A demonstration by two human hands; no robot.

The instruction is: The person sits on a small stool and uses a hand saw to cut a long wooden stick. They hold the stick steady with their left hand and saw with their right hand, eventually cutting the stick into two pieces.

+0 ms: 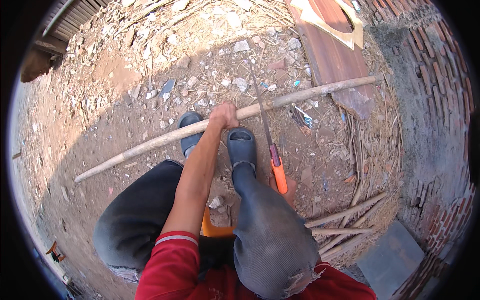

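A long pale wooden pole [165, 138] lies slantwise across the ground in front of me, over my dark clogs. My left hand [224, 116] is closed around the pole near its middle, just above my right foot. To the right of that grip, the blade of a hand saw [263, 112] crosses the pole close to a knot. My right hand [286, 190] grips the saw's orange handle beside my right knee; the knee hides part of its fingers. Whether the teeth have cut into the wood, I cannot tell.
The pole's far right end rests over a reddish-brown board [332, 60], with a cut-out plywood piece [355, 35] on it. A brick wall [440, 125] rises at right. Several sticks [345, 220] and a grey slab [392, 257] lie lower right. Stones and rubble litter the ground.
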